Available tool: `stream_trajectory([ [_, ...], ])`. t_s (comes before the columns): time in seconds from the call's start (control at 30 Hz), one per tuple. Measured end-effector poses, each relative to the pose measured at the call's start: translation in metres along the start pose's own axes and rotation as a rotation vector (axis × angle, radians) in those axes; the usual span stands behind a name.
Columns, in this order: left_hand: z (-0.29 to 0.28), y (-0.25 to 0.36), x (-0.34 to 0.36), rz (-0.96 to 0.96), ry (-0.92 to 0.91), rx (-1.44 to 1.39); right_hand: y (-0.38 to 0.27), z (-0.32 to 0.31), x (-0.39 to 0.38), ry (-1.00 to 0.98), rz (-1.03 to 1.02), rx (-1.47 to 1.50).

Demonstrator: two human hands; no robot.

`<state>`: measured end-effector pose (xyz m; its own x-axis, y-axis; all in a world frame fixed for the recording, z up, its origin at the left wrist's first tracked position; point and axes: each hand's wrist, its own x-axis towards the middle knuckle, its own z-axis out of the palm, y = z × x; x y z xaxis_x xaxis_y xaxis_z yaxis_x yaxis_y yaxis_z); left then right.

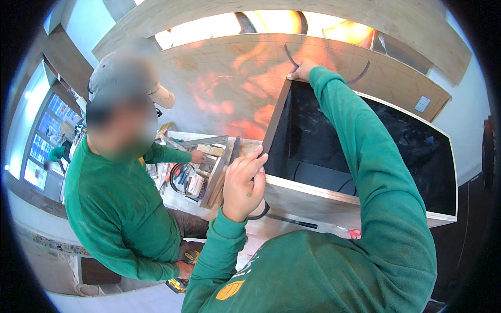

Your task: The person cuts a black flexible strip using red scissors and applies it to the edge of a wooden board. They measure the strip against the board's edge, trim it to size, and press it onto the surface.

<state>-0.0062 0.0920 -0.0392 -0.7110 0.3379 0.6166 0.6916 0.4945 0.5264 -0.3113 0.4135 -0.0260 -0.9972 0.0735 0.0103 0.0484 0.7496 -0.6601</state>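
A thin brown edging strip (276, 117) runs along the left edge of a large open wooden box (313, 189) with a black inside. At the near-left corner, my left hand (244, 182) pinches the strip's end, fingertips pressed together against the edge. My right hand (304, 71) is stretched to the far-left corner, its thumb on the edge and fingers closed round the strip there. A dark curled tail (288, 55) sticks up beyond this hand. My right forearm crosses over the box and hides part of its inside.
On my left a co-worker in green (115, 203) holds a yellow-black power tool (180, 281) low and reaches into a tool tray (193, 177). Red-handled scissors (355, 233) and a black-handled tool (302, 224) lie before the box. Behind it lies a cardboard sheet (407, 96).
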Motion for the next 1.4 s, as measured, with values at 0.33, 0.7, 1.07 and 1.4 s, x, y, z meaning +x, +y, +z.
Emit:
stream_trajectory([
  [0.33,0.0,0.004,0.003,-0.032,0.006,0.028,-0.009,-0.017,-0.022,0.057,-0.018,-0.036],
  [0.7,0.0,-0.004,0.003,-0.017,0.027,-0.016,-0.002,-0.038,-0.089,0.174,-0.354,-0.778],
  [1.07,0.0,-0.013,-0.007,-0.078,0.035,-0.078,0.014,-0.033,-0.106,0.181,-0.341,-0.864],
  [1.4,0.0,-0.022,-0.012,-0.08,0.049,-0.138,0.082,-0.11,-0.167,0.161,-0.191,-0.892],
])
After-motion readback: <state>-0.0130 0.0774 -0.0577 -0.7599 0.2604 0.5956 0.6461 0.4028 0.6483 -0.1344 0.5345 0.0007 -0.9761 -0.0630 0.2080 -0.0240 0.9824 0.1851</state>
